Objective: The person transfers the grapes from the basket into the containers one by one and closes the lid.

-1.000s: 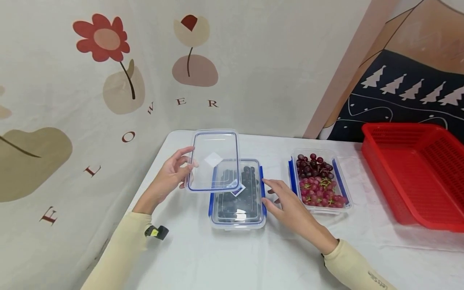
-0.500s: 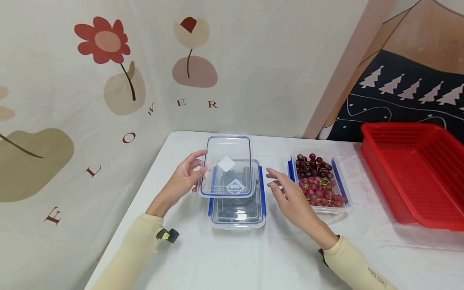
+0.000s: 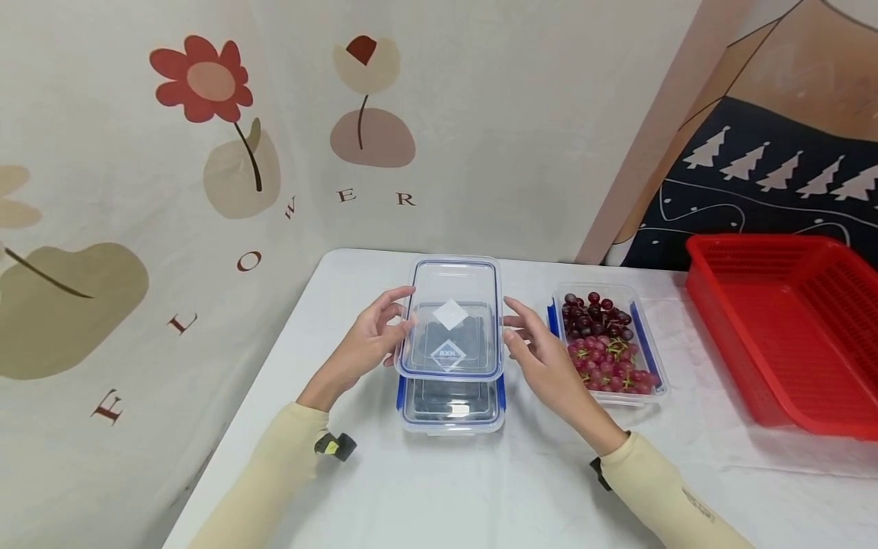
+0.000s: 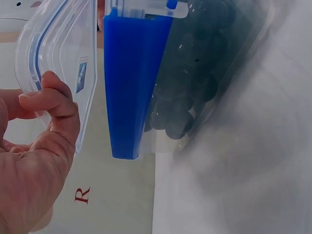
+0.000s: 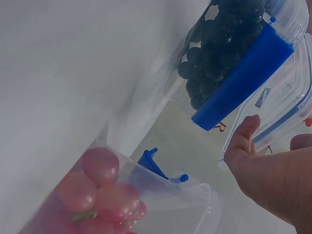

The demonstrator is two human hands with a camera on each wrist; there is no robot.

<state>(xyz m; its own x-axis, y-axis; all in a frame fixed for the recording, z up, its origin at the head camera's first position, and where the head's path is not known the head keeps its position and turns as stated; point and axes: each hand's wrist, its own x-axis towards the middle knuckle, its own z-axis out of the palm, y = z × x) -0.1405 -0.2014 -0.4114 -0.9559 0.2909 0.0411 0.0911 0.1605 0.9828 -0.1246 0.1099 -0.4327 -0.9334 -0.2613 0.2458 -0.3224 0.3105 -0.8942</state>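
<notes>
A clear plastic lid [image 3: 449, 286] with a blue seal hovers over a closed storage box [image 3: 449, 415]. Dark grapes [image 4: 178, 105] show through the box's side in the left wrist view. My left hand [image 3: 373, 335] pinches the lid's left edge between thumb and fingers. At its right edge, my right hand [image 3: 542, 354] holds the lid too, with bent fingers and thumb at the rim. Blue side clips [image 5: 243, 78] on the box are folded down. To the right stands a lidless box [image 3: 648, 385] with red grapes [image 3: 610, 362] and darker red grapes [image 3: 595, 314].
A red plastic basket [image 3: 727, 358] stands at the right of the white-covered table [image 3: 453, 488]. Behind the table hangs a printed cloth [image 3: 514, 152], which also runs along the left side.
My left hand has carried the lid rightward, from the box's upper left to above it. My right hand has left the box's right side and come to the lid's right edge.
</notes>
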